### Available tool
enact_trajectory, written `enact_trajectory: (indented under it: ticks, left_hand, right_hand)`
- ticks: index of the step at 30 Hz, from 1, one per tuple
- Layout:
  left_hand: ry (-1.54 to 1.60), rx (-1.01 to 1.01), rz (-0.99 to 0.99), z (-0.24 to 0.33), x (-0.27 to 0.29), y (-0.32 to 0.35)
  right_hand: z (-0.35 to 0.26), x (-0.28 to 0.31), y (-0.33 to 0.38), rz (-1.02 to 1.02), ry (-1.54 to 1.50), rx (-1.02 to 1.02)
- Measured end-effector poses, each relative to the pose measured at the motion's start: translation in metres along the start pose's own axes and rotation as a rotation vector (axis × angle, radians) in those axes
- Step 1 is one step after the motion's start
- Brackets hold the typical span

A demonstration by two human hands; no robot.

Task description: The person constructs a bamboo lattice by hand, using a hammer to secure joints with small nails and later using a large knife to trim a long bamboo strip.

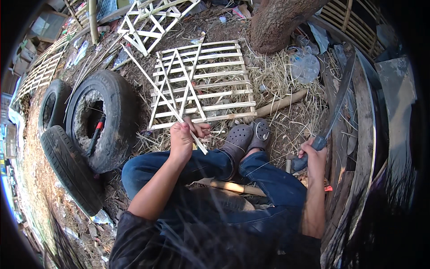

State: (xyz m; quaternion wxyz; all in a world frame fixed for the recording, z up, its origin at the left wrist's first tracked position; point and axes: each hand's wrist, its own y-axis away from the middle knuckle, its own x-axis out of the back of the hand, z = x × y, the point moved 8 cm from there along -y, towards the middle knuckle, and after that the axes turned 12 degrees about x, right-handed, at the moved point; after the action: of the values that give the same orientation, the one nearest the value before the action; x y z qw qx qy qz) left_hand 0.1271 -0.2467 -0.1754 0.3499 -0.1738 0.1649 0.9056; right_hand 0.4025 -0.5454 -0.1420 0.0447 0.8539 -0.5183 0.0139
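Observation:
My left hand [184, 138] is closed around a long, thin bamboo strip [148, 80], which slants from the upper left down past my fingers. Gripped by its dark handle, a machete [342, 92] is in my right hand [313, 154], its long blade pointing up and away on the right. Just beyond my left hand, a bamboo slat panel [219, 76] lies on the ground, its slats running crosswise, with a few loose strips slanting over it. Grey clogs [237, 138] are on my feet at the panel's near edge.
Old tyres [117, 121] stand at the left, one holding a red-and-black tool [97, 134]. A tree trunk [277, 24] rises at the back. Weathered planks [362, 130] line the right. A bamboo pole [286, 104] lies among straw, and a bamboo piece [239, 187] lies under my legs.

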Motion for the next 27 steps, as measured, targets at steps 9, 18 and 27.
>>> enact_trajectory:
  ticks: [9,18,27]
  left_hand:
    - [-0.039,-0.128,-0.053,-0.004,-0.053,0.020]
    - [-0.104,0.070,0.008,-0.026,-0.068,0.041]
    - [-0.123,0.171,0.011,-0.042,-0.081,0.055]
  right_hand:
    - [0.013,-0.085,0.046,-0.462,0.097,-0.041]
    - [-0.003,-0.162,0.108,-0.587,-0.094,-0.083]
    - [-0.012,-0.160,0.104,-0.556,-0.183,-0.059]
